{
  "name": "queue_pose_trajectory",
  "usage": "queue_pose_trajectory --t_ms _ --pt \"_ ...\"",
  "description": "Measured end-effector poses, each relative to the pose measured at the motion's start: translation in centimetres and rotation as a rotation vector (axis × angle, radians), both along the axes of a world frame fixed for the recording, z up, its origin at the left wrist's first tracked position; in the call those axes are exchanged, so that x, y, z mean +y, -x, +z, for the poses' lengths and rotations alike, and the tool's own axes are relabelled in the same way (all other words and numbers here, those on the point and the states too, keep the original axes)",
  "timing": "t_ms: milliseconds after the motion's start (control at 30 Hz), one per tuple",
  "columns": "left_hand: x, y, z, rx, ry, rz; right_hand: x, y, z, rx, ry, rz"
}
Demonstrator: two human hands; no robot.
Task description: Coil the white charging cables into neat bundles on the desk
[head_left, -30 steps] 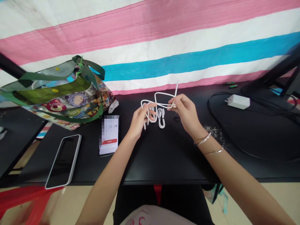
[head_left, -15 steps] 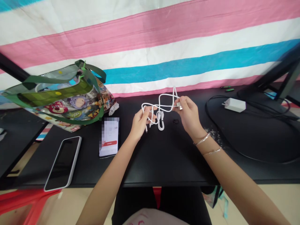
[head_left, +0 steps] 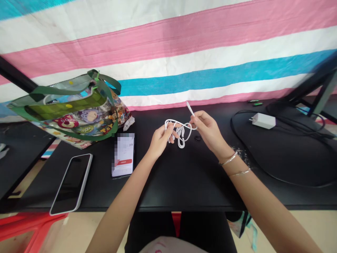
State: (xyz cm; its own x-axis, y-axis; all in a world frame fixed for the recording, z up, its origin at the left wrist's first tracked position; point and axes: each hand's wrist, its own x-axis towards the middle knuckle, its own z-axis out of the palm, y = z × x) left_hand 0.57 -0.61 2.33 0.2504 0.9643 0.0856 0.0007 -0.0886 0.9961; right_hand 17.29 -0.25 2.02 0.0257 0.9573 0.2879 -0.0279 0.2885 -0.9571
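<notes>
Above the middle of the black table, a white charging cable (head_left: 190, 131) loops loosely between my two hands. My left hand (head_left: 159, 139) is closed, pinching several strands of its looped part. With thumb and forefinger, my right hand (head_left: 206, 127) grips the same cable on the other side, and a folded stretch of it sticks up past my fingertips. Below, a second white cable bundle (head_left: 181, 142) lies coiled on the table, held together by a dark tie. A small black ring (head_left: 197, 138) lies just left of my right hand. My fingers hide the cable's plugs.
Left of my hands lie a phone with a lit screen (head_left: 123, 154) and a dark phone in a white case (head_left: 71, 183). A cartoon-print bag (head_left: 86, 116) stands behind them. On the right are a white power adapter (head_left: 263, 121) and a long black cord (head_left: 247, 149).
My right hand has lowered slightly and turned, and the USB plug that showed at its fingers is now out of sight. The loops between my hands have become smaller and lower.
</notes>
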Motion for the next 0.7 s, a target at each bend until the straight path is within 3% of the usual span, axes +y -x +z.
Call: queue_pose_trajectory --t_ms 100,333,533,700 --pt "-0.07 -0.09 0.11 0.004 0.005 0.002 -0.14 -0.01 0.24 -0.076 -0.007 0.018" --pt "-0.13 -0.13 0.16 -0.051 -0.045 0.208 0.10 -0.03 -0.04 0.038 -0.064 -0.205" --pt "-0.05 -0.14 -0.11 -0.042 -0.087 0.196 0.18 0.35 -0.52 0.017 0.052 -0.012" --pt "0.14 -0.09 -0.37 -0.064 -0.114 0.167 0.00 0.68 -0.54 -0.028 0.035 0.071"
